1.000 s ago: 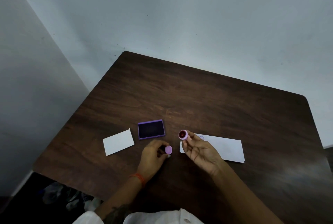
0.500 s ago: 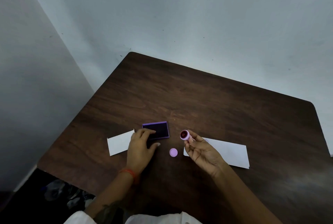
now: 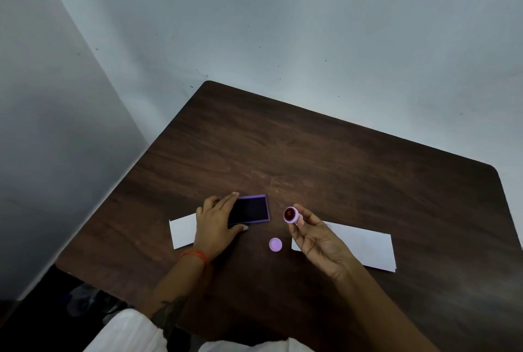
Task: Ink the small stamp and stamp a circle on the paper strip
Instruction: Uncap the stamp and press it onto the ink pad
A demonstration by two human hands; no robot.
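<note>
My right hand (image 3: pixel 318 241) holds a small pink stamp (image 3: pixel 291 214) between fingertips, its red face turned towards the left, raised above the table. The stamp's round pink cap (image 3: pixel 275 244) lies on the table between my hands. My left hand (image 3: pixel 216 225) grips the left end of the purple ink pad (image 3: pixel 250 209), thumb on its near edge and fingers along its far edge; the dark pad surface is exposed. The white paper strip (image 3: pixel 365 248) lies to the right, partly under my right hand.
A smaller white paper (image 3: pixel 182 230) lies left of the ink pad, partly covered by my left hand. The dark wooden table (image 3: pixel 325 153) stands in a corner against pale walls. Its near left edge drops off to the floor.
My left hand set the pink cap down on the table, then moved left and took hold of the ink pad. My right hand kept the stamp raised.
</note>
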